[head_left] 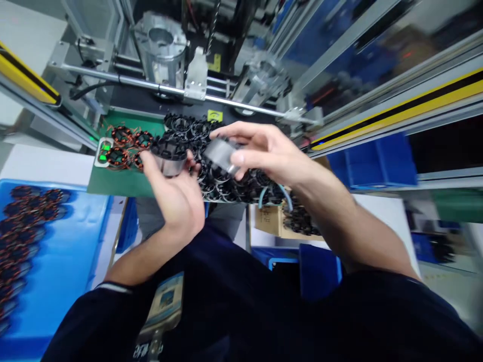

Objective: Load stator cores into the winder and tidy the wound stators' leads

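Evidently the person was mid-way through picking stator cores off the pile (226,176) of black rings. The left hand (177,196) gripped one ringed core (168,156) from beneath, fingers curled round its metal wall. The right hand (264,153) pinched a second, blurred core (221,156) just beside it, above the pile. Bringing the two together would probably call for careful alignment. Copper-wound stators (126,146) lay on the green mat (121,183) nearby.
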`<state>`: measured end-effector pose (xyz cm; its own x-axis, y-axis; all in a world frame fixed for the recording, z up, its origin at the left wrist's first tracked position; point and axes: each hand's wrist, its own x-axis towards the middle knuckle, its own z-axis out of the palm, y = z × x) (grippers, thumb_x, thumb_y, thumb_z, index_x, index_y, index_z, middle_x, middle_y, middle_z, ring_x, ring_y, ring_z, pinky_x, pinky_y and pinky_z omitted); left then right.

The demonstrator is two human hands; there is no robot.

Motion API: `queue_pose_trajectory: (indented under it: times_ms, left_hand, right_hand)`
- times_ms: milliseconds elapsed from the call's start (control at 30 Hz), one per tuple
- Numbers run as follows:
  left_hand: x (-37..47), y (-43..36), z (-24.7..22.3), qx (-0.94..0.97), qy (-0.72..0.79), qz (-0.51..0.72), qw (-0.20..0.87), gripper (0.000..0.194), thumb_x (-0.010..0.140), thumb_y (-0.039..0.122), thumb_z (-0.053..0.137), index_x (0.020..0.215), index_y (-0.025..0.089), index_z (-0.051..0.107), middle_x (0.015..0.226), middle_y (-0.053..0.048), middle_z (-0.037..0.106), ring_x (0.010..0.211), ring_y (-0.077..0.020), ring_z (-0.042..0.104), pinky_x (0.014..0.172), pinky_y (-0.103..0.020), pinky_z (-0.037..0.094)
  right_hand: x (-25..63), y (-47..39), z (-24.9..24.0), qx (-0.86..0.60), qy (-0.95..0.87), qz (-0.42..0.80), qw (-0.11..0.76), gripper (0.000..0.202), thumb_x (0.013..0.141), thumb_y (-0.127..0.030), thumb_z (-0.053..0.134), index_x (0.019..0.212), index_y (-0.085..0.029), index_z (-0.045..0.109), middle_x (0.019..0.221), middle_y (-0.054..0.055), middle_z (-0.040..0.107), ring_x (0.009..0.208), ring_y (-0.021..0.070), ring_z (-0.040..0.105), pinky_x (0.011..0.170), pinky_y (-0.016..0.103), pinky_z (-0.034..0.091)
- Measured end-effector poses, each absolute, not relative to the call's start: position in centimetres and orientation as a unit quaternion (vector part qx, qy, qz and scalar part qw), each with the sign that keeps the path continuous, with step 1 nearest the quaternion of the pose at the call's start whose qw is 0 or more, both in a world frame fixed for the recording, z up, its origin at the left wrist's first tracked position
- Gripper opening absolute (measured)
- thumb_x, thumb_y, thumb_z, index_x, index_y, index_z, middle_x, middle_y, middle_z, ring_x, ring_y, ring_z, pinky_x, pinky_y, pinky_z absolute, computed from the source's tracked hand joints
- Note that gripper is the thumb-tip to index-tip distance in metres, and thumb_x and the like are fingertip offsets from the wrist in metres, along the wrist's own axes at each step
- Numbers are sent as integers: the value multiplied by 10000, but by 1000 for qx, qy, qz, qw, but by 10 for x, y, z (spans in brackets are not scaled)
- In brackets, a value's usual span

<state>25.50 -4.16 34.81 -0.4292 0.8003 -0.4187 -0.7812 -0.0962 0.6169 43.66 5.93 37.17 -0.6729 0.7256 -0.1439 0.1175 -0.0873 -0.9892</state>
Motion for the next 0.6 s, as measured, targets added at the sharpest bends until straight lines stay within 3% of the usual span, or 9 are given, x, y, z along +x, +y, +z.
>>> queue_pose_trajectory:
  times_ms: [100,233,400,500,600]
  left_hand:
    - [245,-42,342,-50,359,781,509,544,1278,639,458,1028,249,744,959,-45,692,897,-184,667,833,-338,584]
    - [235,-53,337,14,372,758,536,340,1166,647,715,1050,348,827,1108,-12,799,1069,-226,708,931,-361,587]
    - [227,-63,327,76,384,752,531,243,986,504,996,1080,321,867,1317,-25,828,1130,-219,714,900,-325,635]
    - [222,-65,331,97,363,765,524,366,914,484,1078,1146,282,880,1259,-41,827,1092,-180,748,894,-255,683]
    - [217,-64,343,85,337,756,554,494,992,707,950,1036,221,876,1036,-101,839,899,-194,776,755,-258,687]
  right_hand:
    - [474,140,391,-385,-711,511,291,747,774,-597,1123,1348,-279,768,1046,-28,813,847,139,670,720,322,597]
    - [511,251,397,-465,-775,229,362,677,616,-342,1208,1090,-257,733,881,-83,725,921,127,514,887,291,513]
    - [518,309,383,-563,-777,129,252,664,534,-96,1178,979,-250,710,840,-93,685,959,141,533,1013,305,497]
    - [514,323,381,-602,-757,134,215,639,441,21,1135,925,-193,776,746,-129,663,857,83,554,900,248,486]
    - [515,336,385,-566,-788,161,180,445,518,24,1065,866,-142,844,610,-143,639,661,6,550,634,194,405]
